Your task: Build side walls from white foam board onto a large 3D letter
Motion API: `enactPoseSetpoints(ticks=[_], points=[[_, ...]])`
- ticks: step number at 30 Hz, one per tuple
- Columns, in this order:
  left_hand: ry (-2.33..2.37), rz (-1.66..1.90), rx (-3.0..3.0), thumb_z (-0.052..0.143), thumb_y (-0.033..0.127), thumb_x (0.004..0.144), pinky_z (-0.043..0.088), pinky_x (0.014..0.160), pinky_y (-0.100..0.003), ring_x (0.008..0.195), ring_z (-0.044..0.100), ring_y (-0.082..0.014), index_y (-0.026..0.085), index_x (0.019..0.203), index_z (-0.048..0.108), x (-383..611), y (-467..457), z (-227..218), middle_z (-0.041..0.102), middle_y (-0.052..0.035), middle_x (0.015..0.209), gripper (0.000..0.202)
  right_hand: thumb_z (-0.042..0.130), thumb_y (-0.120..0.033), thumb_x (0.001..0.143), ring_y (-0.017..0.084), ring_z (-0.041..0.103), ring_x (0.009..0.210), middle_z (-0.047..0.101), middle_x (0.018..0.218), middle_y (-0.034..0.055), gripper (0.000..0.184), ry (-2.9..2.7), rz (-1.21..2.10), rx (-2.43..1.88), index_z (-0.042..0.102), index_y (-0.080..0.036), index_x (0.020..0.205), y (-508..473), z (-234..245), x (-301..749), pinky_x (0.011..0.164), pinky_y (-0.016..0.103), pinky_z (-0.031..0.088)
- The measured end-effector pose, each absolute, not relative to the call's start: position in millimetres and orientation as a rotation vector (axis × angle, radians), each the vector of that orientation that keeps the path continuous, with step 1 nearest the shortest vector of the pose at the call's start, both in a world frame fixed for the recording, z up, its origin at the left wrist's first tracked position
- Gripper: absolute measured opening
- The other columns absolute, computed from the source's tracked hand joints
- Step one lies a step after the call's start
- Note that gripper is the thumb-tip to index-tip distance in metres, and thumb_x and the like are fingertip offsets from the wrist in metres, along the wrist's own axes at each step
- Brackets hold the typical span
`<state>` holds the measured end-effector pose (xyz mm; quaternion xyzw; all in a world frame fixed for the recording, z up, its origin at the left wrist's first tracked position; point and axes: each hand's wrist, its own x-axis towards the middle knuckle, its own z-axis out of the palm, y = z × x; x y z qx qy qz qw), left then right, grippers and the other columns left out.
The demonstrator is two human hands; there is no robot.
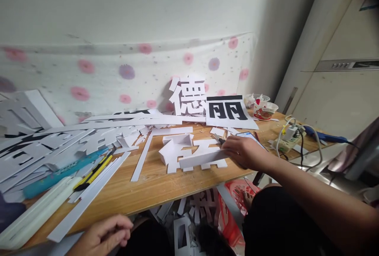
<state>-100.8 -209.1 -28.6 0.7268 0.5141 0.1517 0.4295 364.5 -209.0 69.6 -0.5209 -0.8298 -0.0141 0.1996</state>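
My right hand [244, 150] is closed over the right part of a white foam-board character [186, 154] lying on the table. A tool with a metal tip [219, 139] pokes out from the fingers; the hand hides most of it, so its kind is unclear. Against those fingers ends a white foam strip [203, 159], standing on edge along the front of the character. More upright strips form a wall round the character's upper left. Low at the table's front edge, my left hand [103, 234] has its fingers curled in, with nothing visible in them.
White strips and offcuts [127, 137] cover the left, beside a yellow cutter knife [94, 173] and a teal tube [62, 173]. Behind stand a finished white character [189, 96] and a printed sheet [231, 123]. A power strip [287, 139] with cables lies right, near a bowl [265, 112].
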Motion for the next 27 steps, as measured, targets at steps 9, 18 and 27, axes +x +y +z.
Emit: enactPoseSetpoints(ticks=[9,18,27], points=[[1.092,0.349,2.417,0.049,0.039,0.086,0.046,0.088,-0.029,0.108,0.055,-0.0207,0.03,0.116,0.062,-0.7,-73.2,63.3,0.057,-0.0051,0.12,0.034,0.047,-0.025,0.092,0.018,0.062,0.075,0.067,0.084,0.0051,0.018,-2.302,0.054,-1.603,0.064,-0.02,0.089,-166.6,47.3,345.2,0.067,0.028,0.043],[0.849,-0.181,2.505,0.06,0.032,0.081,0.041,0.073,-0.024,0.081,0.059,-0.0149,0.021,0.091,0.071,22.1,-20.7,71.3,0.065,-0.0024,0.089,0.018,0.045,-0.033,0.092,0.019,0.063,0.066,0.069,0.079,0.0035,0.02,-2.185,0.057,-1.653,0.063,-0.022,0.093,-157.9,21.1,357.5,0.059,0.029,0.045],[0.684,0.054,2.539,0.057,0.028,0.088,0.041,0.072,-0.02,0.076,0.058,-0.0109,0.021,0.082,0.069,16.0,-25.8,55.3,0.065,0.0004,0.081,0.016,0.048,-0.031,0.093,0.021,0.067,0.073,0.072,0.09,0.0026,0.019,-2.234,0.065,-1.473,0.063,-0.026,0.103,-152.7,11.3,362.2,0.064,0.033,0.05]])
